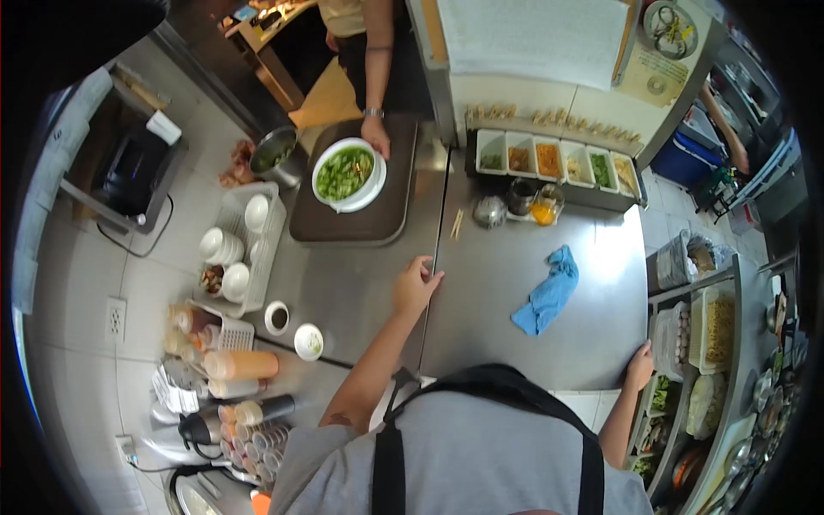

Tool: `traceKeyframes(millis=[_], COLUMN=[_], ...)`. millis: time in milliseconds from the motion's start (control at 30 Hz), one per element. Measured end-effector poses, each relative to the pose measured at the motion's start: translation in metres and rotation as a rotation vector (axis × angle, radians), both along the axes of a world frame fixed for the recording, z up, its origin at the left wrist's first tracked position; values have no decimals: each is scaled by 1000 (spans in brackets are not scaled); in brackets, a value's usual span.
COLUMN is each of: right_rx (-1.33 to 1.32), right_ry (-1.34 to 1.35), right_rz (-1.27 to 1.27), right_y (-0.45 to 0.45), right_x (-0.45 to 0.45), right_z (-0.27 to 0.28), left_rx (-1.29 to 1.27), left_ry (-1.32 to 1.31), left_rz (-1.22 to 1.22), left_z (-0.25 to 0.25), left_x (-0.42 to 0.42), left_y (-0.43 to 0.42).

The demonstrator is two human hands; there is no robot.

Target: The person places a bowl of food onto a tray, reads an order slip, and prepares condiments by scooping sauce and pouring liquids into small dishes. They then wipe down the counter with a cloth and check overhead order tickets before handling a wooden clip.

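My left hand (415,287) is over the steel counter (360,292), near its seam, with fingers partly curled and apart and nothing in them. At the counter's right edge, my right hand (639,365) rests with its fingers curled over the rim. Across the counter, another person's hand (375,137) touches a white bowl (348,175) of green chopped food. That bowl stands on a brown tray (343,225). Between my hands and farther forward lies a crumpled blue cloth (549,290).
A rack of white containers (549,160) stands at the back right, with small jars (521,197) before it. White bowls fill a basket (268,279) at left, near squeeze bottles (241,365). Food shelves (712,343) are at right.
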State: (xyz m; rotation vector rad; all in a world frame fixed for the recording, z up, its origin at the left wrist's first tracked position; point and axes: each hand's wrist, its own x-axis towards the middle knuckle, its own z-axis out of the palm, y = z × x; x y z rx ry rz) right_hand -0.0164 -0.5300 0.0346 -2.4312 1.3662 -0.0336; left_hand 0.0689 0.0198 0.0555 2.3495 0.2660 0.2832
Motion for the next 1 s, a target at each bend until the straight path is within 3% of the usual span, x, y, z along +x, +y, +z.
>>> traceKeyframes(millis=[100, 167, 300, 367, 467, 600, 700, 1000], right_rx=[-13, -23, -38, -42, -38, 30, 29, 15], right_ry=[-33, -46, -88, -84, -88, -23, -26, -54], right_rz=[8, 8, -22, -36, -42, -54, -46, -63], right_y=[-1, 3, 7, 2, 2, 4, -1, 0], right_x=[10, 1, -1, -2, 2, 4, 3, 4], right_z=[-3, 2, 5, -3, -1, 6, -2, -1], left_rx=[209, 365, 271, 269, 124, 189, 263, 341], left_ry=[-33, -109, 91, 124, -144, -462, -391, -383], left_rz=[-32, -43, -85, -43, -85, -348, -462, -534], left_z=[26, 11, -15, 20, 80, 169, 205, 164], left_x=[58, 80, 118, 124, 139, 181, 221, 342], left_y=[-11, -21, -19, -16, -8, -32, -67, -119])
